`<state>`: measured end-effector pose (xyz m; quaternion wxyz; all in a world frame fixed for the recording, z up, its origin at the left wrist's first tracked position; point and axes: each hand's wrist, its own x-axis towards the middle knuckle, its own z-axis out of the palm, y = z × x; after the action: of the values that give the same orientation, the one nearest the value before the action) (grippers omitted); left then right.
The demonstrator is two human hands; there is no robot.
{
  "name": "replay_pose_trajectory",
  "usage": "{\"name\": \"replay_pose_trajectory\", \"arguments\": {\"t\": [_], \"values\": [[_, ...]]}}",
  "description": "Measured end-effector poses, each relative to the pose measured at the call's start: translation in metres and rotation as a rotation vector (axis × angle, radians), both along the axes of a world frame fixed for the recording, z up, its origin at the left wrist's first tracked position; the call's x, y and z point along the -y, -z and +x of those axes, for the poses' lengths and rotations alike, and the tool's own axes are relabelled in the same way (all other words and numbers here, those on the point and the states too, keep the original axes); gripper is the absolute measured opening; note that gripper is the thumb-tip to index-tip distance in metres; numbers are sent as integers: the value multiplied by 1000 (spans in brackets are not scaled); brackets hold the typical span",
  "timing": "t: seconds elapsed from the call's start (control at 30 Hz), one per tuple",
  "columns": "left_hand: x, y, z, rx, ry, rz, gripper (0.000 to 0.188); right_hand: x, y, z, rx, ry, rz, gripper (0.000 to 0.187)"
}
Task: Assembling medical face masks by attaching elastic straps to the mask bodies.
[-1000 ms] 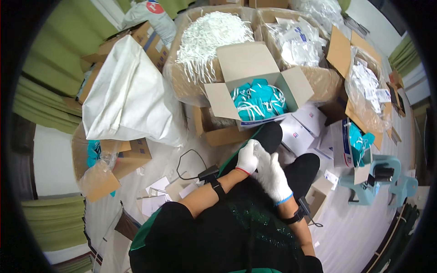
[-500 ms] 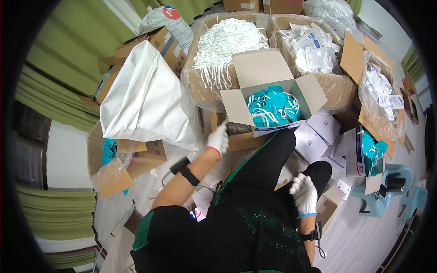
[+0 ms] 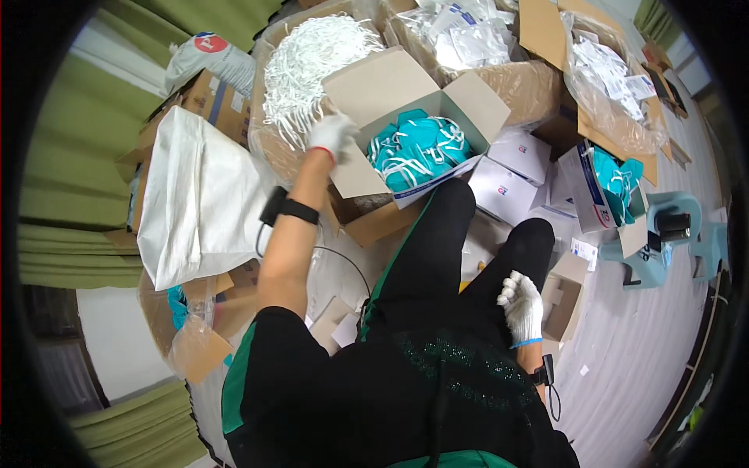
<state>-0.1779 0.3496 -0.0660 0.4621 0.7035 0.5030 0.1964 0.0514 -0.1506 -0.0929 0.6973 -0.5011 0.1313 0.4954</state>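
My left hand (image 3: 334, 136), in a white knit glove with a red cuff, reaches over the left flap of an open carton (image 3: 382, 82). Motion smears its fingers, so what they do is unclear. Teal face masks (image 3: 421, 148) with white straps lie heaped inside this carton, close to the hand. Just beyond the hand, a plastic-lined box is piled with white elastic straps (image 3: 312, 62). My right hand (image 3: 521, 308), gloved in white with a blue cuff, rests by my right thigh with its fingers curled in; nothing shows in them.
A big white sack (image 3: 199, 195) stands at the left. Another plastic-lined box holds clear packets (image 3: 460, 35); a further one at the right holds white packets (image 3: 608, 74). White cartons (image 3: 503, 187) are stacked beside my knee. A light-blue plastic stool (image 3: 651, 261) stands at the right.
My left hand has moved forward and up, from beside the white sack to the mask carton's left flap. The view has shifted. My right hand stays by my thigh.
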Motion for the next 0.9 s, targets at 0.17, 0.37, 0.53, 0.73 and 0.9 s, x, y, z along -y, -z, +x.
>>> {"name": "replay_pose_trajectory", "arguments": {"t": [0.17,0.37,0.53,0.73,0.9], "values": [[78,34,52,-293,58,307,40,-9,-3,2,-22,-87,-56,32],[71,27,59,-423,122,229,29,-12,-2,4,-41,-110,-34,31],[37,36,34,-335,88,579,33,-24,-6,9,-35,-186,-87,30],[-66,-122,4,625,-423,187,38,-20,1,19,-98,-195,-88,31],[-87,-69,-37,-486,156,450,58,-30,0,17,-103,-246,-77,30]]}}
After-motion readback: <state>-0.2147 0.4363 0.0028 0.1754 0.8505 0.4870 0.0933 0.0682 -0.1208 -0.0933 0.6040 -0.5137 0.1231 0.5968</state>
